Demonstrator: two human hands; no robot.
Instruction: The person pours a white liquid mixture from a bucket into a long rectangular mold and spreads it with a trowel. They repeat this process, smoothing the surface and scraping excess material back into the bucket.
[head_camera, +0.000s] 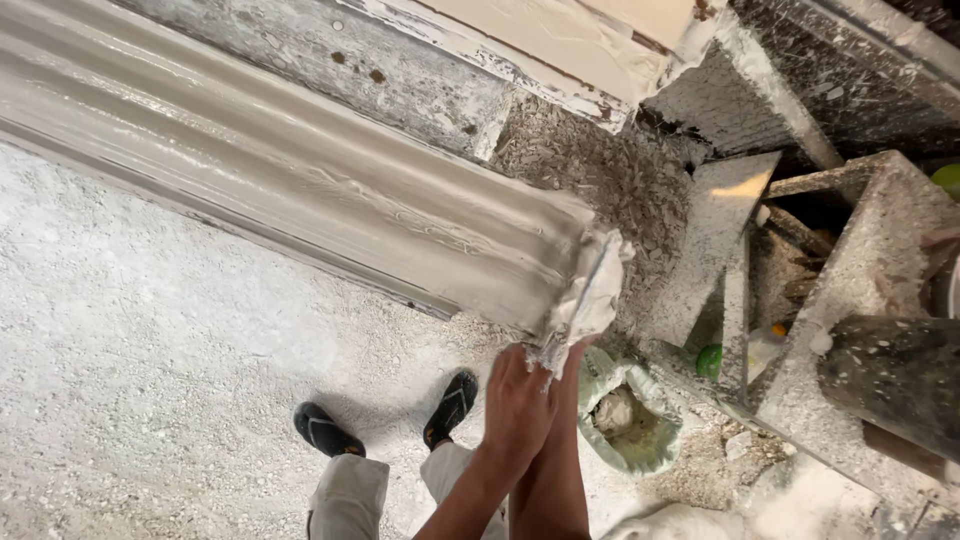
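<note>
Floor (150, 380) dusty white, feet in dark sandals (325, 430) lower left. Wet plaster moulding (300, 190) runs long on desk (420, 75), axis from upper left down to right, end at centre. Left hand (518, 405) and right hand (572, 360) pressed together below that end, left nearer camera and covering most of right. Both grips closed on profile blade (595, 285), caked with plaster, which stands just above hands, against moulding end. Sack (630, 420) on floor, right of hands. Plaster-crusted frames (850, 280) far right.

Pale trousers (350, 495), black sandals (452, 405)
</note>
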